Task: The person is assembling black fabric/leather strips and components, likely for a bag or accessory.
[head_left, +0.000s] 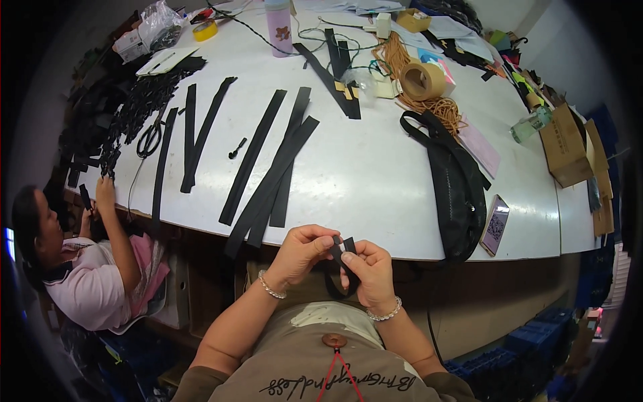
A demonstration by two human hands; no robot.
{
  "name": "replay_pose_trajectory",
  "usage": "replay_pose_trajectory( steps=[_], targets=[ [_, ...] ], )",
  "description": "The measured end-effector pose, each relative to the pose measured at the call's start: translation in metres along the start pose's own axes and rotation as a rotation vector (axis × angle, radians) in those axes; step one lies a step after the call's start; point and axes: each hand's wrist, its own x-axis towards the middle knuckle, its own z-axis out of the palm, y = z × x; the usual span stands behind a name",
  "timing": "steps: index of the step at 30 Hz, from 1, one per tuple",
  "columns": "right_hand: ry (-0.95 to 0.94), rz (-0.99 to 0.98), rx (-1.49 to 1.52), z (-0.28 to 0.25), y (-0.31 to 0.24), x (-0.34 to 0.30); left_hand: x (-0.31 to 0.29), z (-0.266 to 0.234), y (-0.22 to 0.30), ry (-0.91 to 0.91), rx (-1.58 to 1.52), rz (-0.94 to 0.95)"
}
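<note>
Just in front of the table's near edge, my left hand (303,253) pinches one end of a black fabric strip (334,284). My right hand (372,273) grips the same strip a little to the right, its thumb pressed on the flat face. A small white patch shows on the strip between my fingertips; what it is I cannot make out. Below my hands the strip hangs down in a loop. Several more black strips (253,157) lie flat on the white table (375,181) ahead of my left hand, some crossing and overhanging the near edge.
At the left a co-worker (100,281) handles black pieces beside a heap of them (137,100) and scissors (149,139). A black bag (455,194) and a phone (495,226) lie at the right. Farther back are a tape roll (420,82), brown cord (392,57) and a bottle (278,30).
</note>
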Motion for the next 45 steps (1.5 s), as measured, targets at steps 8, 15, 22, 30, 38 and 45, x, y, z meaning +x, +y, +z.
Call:
replay_pose_trajectory(
  steps=[8,15,22,30,38,45],
  targets=[
    [0.054,0.001,0.096,-0.002,0.008,0.0,-0.004,0.011,-0.001,0.042,0.027,0.015],
    [0.072,0.049,0.17,-0.001,0.013,-0.002,-0.006,0.013,-0.007,0.037,0.062,0.083],
    [0.043,0.114,0.215,-0.001,0.01,-0.004,-0.007,0.008,-0.012,0.016,0.096,0.174],
    [0.074,0.139,0.238,0.003,0.009,-0.004,-0.007,0.007,-0.023,0.034,0.16,0.273],
    [0.15,0.018,0.128,0.003,0.018,-0.005,-0.012,0.015,-0.017,0.039,0.181,0.241],
    [0.235,-0.256,-0.049,0.011,0.028,-0.002,-0.016,0.029,-0.006,0.193,0.887,0.496]
  ],
)
